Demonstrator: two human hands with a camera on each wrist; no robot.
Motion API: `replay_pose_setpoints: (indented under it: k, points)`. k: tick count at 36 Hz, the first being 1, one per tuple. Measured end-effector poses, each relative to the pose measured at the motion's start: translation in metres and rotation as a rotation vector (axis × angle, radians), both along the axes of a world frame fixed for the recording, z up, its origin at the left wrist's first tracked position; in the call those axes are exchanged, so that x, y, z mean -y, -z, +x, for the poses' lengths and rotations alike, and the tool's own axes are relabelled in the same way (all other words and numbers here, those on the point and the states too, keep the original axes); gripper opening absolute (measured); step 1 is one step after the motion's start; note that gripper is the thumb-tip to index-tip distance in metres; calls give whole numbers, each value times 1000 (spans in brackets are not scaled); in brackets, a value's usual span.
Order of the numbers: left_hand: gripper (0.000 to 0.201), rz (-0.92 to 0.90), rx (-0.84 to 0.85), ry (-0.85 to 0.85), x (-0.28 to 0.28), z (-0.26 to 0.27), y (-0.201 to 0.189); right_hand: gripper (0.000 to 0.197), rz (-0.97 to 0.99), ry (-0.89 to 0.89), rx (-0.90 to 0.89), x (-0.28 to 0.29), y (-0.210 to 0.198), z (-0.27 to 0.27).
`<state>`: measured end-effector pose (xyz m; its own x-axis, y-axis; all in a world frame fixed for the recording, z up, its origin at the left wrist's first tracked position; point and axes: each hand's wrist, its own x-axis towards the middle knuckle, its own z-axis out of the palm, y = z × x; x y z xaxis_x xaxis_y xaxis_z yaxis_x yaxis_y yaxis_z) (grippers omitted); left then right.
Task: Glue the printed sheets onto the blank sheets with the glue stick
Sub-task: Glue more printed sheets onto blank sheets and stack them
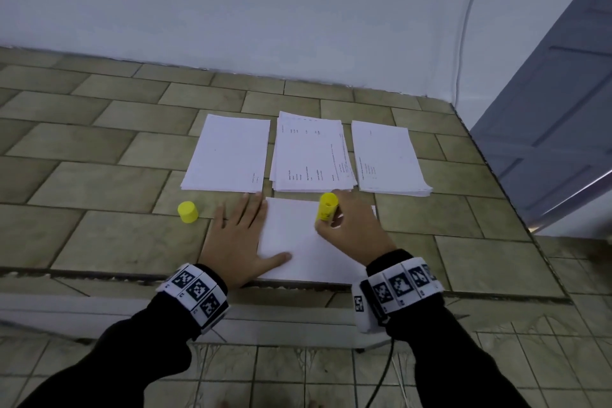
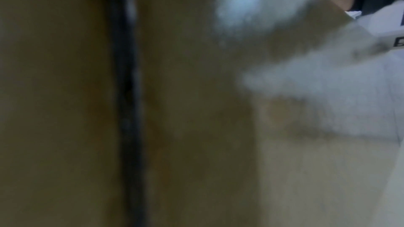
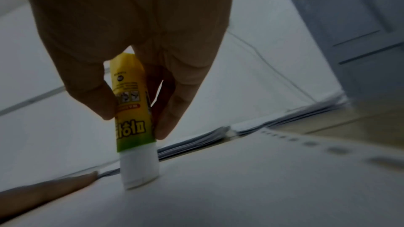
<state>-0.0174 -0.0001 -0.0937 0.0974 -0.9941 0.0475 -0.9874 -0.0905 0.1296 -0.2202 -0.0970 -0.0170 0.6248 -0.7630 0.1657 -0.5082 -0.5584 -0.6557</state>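
1. The right hand (image 1: 351,225) pinches a yellow glue stick (image 1: 327,207) between thumb and fingers (image 3: 172,110). The stick stands nearly upright, its white tip (image 3: 140,170) pressed down on a sheet.
2. That sheet is a single white sheet of paper (image 1: 298,242) lying flat near the front edge of a tiled ledge (image 1: 99,149). The tip touches it close to its far edge. A line of print shows along its right border in the right wrist view.
3. The left hand (image 1: 238,235) lies flat and relaxed, fingers straight, on the left edge of the same sheet. Its thumb (image 1: 276,258) reaches onto the paper, and its fingers rest partly on the tiles.
4. The glue stick's yellow cap (image 1: 188,212) stands on the tiles just left of the left hand, apart from it.
5. Three stacks of paper lie in a row behind the sheet. The left stack (image 1: 228,152) looks almost blank. The middle stack (image 1: 311,152) is printed and loosely fanned. The right stack (image 1: 387,159) carries a little print.
6. Both wrists wear white bands with black square markers (image 1: 195,291), over dark sleeves (image 1: 116,358).
7. A pale wall (image 1: 265,10) rises behind the ledge, with a thin cable (image 1: 463,26) running down it. A grey panelled door (image 1: 556,109) stands at the right.
8. The left wrist view is too blurred to show more than tile and pale shapes.
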Motion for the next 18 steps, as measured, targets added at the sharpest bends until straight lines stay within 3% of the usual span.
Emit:
replay_pose_setpoints:
  k: [3,7,11,15,18]
  points:
    - [121,6,17,1,1,1,2,23,-35,110,2,10,3,-28]
    - [115,-2,17,1,2,1,6,16,-40,255,-21,21,8,-63]
    - [105,-24,-9,-2,1,2,5,13,-22,292,-24,24,9,-79]
    - [79,-60,-46,-10,1,3,8,13,38,230,52,12,4,-65]
    - [69,-73,-52,-9,2,4,11,13,103,75,122,-6,-1,-39]
